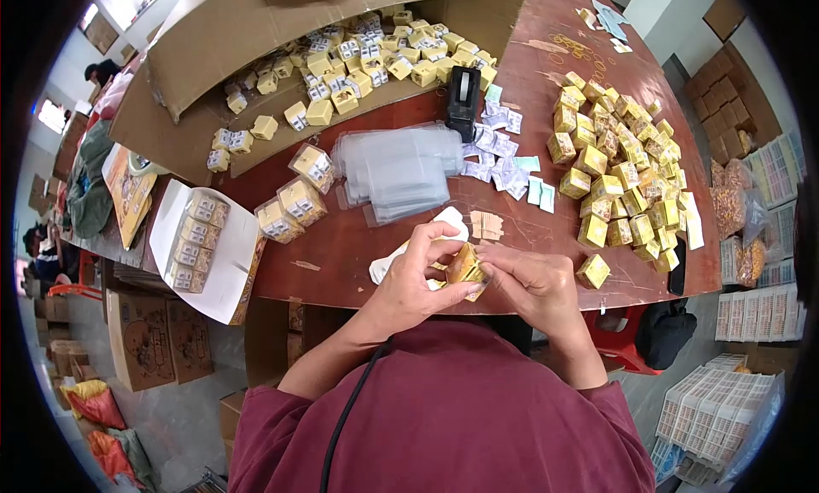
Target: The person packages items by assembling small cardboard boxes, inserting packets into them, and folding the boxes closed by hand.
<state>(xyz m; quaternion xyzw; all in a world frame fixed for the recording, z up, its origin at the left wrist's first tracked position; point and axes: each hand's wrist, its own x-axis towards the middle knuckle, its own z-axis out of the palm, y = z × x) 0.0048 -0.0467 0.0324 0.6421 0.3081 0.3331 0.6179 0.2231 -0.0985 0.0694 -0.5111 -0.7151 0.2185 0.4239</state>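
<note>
Close to the table's front edge, my left hand grips a small yellow printed box between thumb and fingers. My right hand pinches the box's right side, fingers pressed together; whether it also holds something small is hidden. Under and behind my left hand lies a white piece, partly covered. Beside it are several tan strips. Behind my hands is a stack of clear plastic sheets. To the right, one yellow box sits apart from a large heap of similar boxes.
A tipped cardboard box spills small yellow boxes at the back left. Wrapped box packs stand left of the plastic. A black device and purple-white slips lie mid-table. An open white carton overhangs the left edge.
</note>
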